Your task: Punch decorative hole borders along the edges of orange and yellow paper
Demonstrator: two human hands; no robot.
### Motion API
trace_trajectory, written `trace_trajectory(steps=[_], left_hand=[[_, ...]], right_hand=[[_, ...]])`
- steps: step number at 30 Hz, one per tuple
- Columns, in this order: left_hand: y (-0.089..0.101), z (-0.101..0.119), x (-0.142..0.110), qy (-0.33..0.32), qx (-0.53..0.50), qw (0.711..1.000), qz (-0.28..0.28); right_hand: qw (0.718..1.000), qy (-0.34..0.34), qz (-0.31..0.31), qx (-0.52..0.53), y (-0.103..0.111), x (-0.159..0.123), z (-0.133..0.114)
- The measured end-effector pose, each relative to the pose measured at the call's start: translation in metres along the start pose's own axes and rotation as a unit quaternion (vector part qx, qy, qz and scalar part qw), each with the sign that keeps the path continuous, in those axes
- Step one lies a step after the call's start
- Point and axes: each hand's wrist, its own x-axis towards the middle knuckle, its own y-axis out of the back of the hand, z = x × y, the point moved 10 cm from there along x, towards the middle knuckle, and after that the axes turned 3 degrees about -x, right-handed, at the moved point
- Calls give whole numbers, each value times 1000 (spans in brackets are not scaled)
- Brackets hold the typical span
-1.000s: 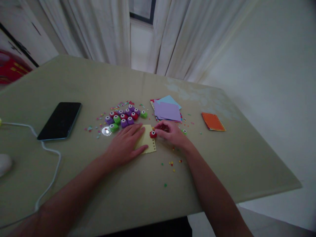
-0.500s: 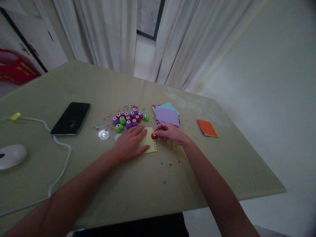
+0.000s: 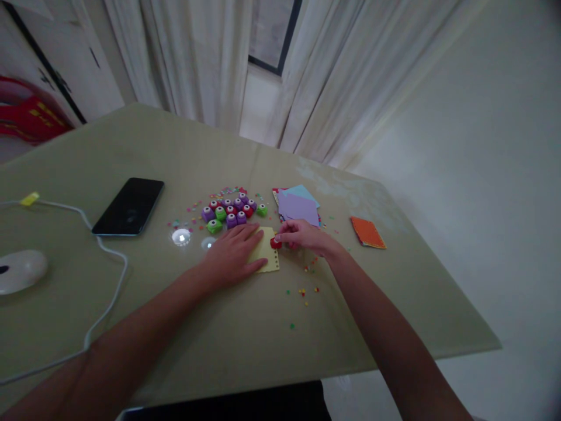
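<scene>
A yellow sheet of paper (image 3: 270,264) lies on the table with a row of small punched holes along its right edge. My left hand (image 3: 232,251) rests flat on its left part, fingers spread, covering some of it. At the sheet's right edge sits a small red craft punch (image 3: 275,243), gripped by my right hand (image 3: 300,235) with the fingers closed and the thumb on its top. Beyond my left hand stands a cluster of purple, green and red craft punches (image 3: 231,220).
Paper confetti (image 3: 303,292) is scattered about. Purple and light blue sheets (image 3: 298,209) lie stacked behind my right hand, with an orange paper stack (image 3: 368,232) farther right. A black phone (image 3: 129,206), white cable (image 3: 125,269) and white mouse (image 3: 24,271) occupy the left.
My right thumb now sits on top of the red punch and hides more of it. The view has shifted slightly; my left hand stays flat on the sheet.
</scene>
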Motion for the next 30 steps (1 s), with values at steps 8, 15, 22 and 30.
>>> trace_trajectory(steps=[8,15,22,30], left_hand=[[0,1,-1,-12,-6,1000,11],[0,0,-1,-5,-12,1000,7],[-1,0,-1,-5,-7,1000,8],[1,0,-1,-8,0,1000,13]], right_hand=[[996,15,-28,-83,-4,3,-3],[993,37,-25,-114,-7,3,-6],[987,13,-28,-155,-6,1,-6],[980,-1,2,-198,-5,3,-11]])
